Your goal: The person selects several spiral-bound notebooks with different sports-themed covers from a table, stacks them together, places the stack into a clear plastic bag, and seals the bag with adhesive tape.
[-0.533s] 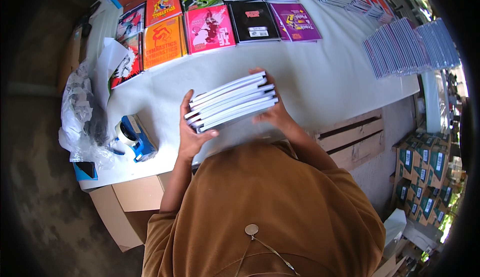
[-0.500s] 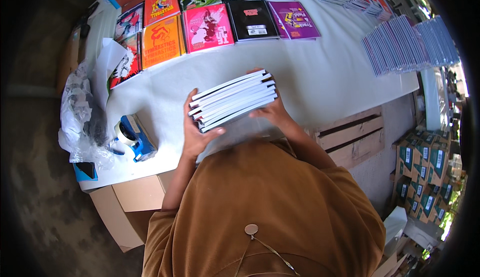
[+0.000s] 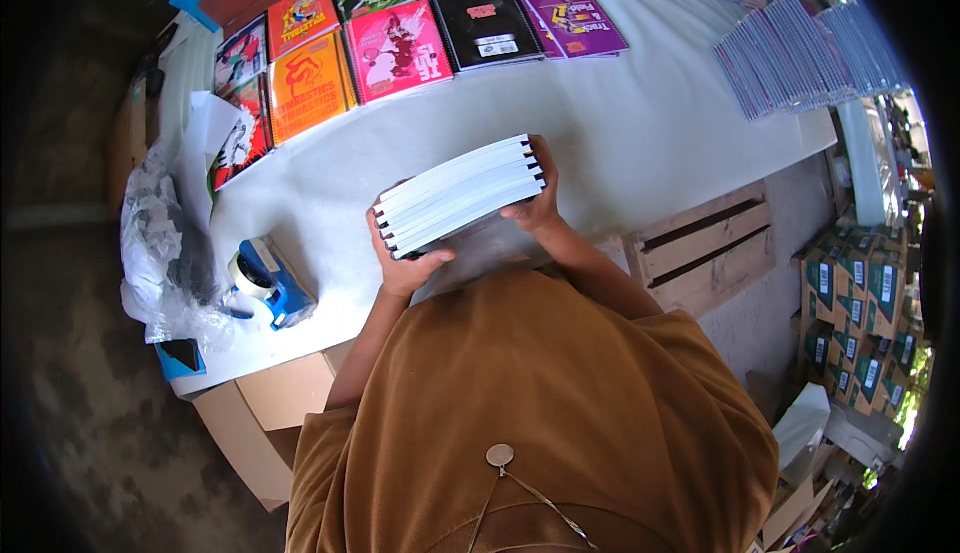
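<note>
Two hands on one stack of spiral notebooks [image 3: 460,196], seen from the head camera looking straight down. Left hand [image 3: 405,265] wrapped around the stack's near-left corner, fingers underneath, thumb lying across the lower edge. Right hand [image 3: 538,203] clamped on the right end beside the dark spiral binding, fingers curled over the top. Stack held tilted, white page edges facing the camera, raised just above the white table [image 3: 640,133] and close to the brown-shirted chest.

Further back on the table, laid out in rows: an orange notebook [image 3: 310,85], a pink notebook [image 3: 398,49], a black notebook [image 3: 488,25] and a purple notebook [image 3: 570,19], each flat and touching or nearly touching its neighbour. Fanned rows of more notebooks [image 3: 800,53] well apart at far right. Blue tape dispenser [image 3: 265,281] on the table's left part, near the left hand but not touching it. Crumpled clear plastic wrap [image 3: 160,253] at the table's left edge. Brown cardboard box [image 3: 262,408] below the near-left corner. Wooden pallet [image 3: 700,243] against the table's right side, stacked cartons [image 3: 860,323] beyond it.
</note>
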Available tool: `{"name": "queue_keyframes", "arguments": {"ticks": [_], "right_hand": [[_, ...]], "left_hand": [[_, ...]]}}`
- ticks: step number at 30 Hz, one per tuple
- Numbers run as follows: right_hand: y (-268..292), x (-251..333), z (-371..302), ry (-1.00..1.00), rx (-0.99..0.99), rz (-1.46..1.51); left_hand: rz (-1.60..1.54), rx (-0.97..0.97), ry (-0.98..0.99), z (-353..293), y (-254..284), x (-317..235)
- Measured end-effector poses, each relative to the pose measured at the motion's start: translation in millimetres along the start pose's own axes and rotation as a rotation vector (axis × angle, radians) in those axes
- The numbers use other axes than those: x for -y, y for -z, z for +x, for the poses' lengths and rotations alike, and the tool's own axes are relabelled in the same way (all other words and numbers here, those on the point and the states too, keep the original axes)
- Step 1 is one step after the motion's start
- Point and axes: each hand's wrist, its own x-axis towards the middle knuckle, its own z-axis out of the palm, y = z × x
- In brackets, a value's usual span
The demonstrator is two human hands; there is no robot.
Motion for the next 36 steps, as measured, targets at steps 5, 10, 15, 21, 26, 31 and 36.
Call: {"name": "queue_keyframes", "arguments": {"ticks": [5,10,15,21,26,31,36], "right_hand": [[25,-48,-31,-0.231,0.222,-0.218],[5,4,-13,-0.22,0.159,-0.392],[-6,16,8,-0.821,0.29,-0.7],[2,-4,6,-0.979,0.308,-0.745],[10,16,22,-0.641,0.271,-1.135],[7,-47,-7,-0.45,0.097,-0.233],[4,-54,-15,-0.401,0.108,-0.361]], "left_hand": [[0.289,0.296,0.291,-6,4,25],[0.279,0.071,0.245,-4,5,-21],[0.44,0.09,0.824,21,14,-22],[0.421,0.108,0.875,27,10,-14],[1.258,0.102,0.712,41,9,-58],[0.104,-0.1,0.461,26,4,0],[0.346,-0.018,0.301,17,-6,3]]}}
